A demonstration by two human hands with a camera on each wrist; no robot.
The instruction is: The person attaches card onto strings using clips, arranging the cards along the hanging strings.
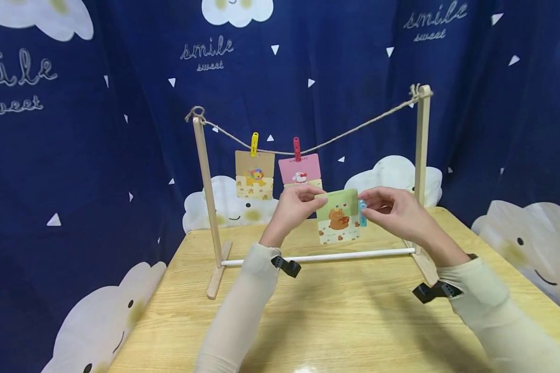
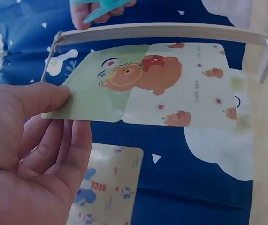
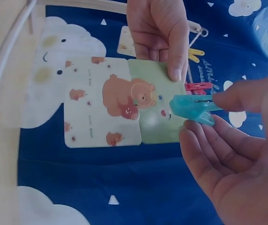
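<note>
My left hand (image 1: 297,211) pinches the upper left corner of a green and cream bear card (image 1: 338,217), thumb in front and fingers behind. A teal clothespin (image 3: 195,107) is held between the thumb and fingers of my right hand (image 1: 394,212), just right of the card in the head view. On the twine (image 1: 371,122) behind hang two other cards. A yellow clothespin (image 1: 254,144) holds the tan lion card (image 1: 254,176), and a red clothespin (image 1: 297,149) holds the pink rabbit card (image 1: 301,168), partly hidden by my left hand.
A wooden frame with a left post (image 1: 208,191) and a right post (image 1: 422,150) stands on the wooden table (image 1: 317,316). A white bar (image 1: 345,257) joins its feet low down. Behind hangs a dark blue curtain (image 1: 135,67) with clouds.
</note>
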